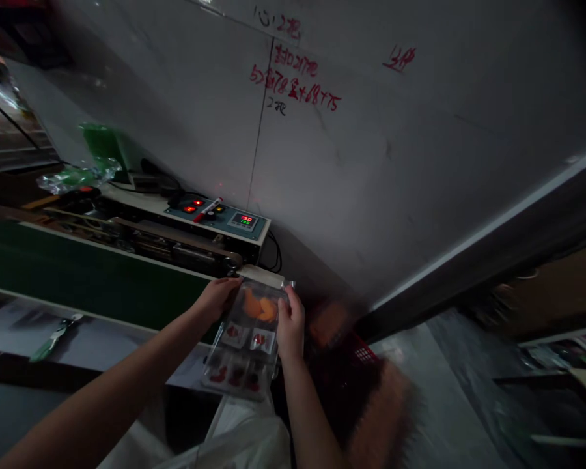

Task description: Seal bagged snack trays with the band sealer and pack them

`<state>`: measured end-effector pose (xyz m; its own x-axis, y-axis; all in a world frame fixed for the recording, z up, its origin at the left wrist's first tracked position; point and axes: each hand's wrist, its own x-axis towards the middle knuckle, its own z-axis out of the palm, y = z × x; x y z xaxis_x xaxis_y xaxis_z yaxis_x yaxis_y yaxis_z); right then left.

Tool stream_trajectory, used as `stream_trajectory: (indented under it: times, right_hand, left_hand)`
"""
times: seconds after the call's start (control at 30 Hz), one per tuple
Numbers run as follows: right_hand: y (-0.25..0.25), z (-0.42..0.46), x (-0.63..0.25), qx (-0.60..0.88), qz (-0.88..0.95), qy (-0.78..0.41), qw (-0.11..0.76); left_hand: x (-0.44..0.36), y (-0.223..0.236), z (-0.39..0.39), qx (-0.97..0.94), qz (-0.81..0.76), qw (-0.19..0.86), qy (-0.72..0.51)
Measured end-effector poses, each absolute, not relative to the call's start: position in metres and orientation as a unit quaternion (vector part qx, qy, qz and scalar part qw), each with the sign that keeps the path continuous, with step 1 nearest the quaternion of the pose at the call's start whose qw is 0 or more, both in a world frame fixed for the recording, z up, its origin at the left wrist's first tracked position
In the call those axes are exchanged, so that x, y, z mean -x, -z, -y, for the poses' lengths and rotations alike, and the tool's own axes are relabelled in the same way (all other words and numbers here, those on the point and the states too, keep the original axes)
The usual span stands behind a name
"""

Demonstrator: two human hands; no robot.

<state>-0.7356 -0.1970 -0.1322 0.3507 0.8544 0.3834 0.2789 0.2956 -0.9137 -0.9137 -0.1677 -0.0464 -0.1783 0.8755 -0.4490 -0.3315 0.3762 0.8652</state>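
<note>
A clear plastic package [247, 339] hangs tilted between my two hands, its upper edge at the right end of a belt machine. Orange pieces, small printed packets and dark red pieces show through the film. Closed on its upper left edge is my left hand [219, 296], close to the machine's roller. My right hand [290, 322] grips the upper right edge, thumb on the front. Behind the package's top, a pale plate [261, 275] juts from the machine. The control panel [219, 216] above has lit red switches, a red marker [208, 210] lying on it and a digital display [244, 220].
A green conveyor belt [97, 273] runs left from my hands. Green-handled scissors [56, 339] lie on the white ledge below it. Crumpled clear plastic [78, 176] sits behind the machine. A red crate [361, 352] stands low at right. The grey wall [351, 169] bears red handwriting.
</note>
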Motion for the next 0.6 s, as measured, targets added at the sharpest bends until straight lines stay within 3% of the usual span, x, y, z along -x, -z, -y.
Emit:
stream_trajectory:
  times: [0.6]
  right_hand:
    - [0.128, 0.164, 0.826, 0.584, 0.429, -0.235, 0.648]
  left_hand:
    - [0.961, 0.039, 0.151, -0.221, -0.646, 0.493, -0.54]
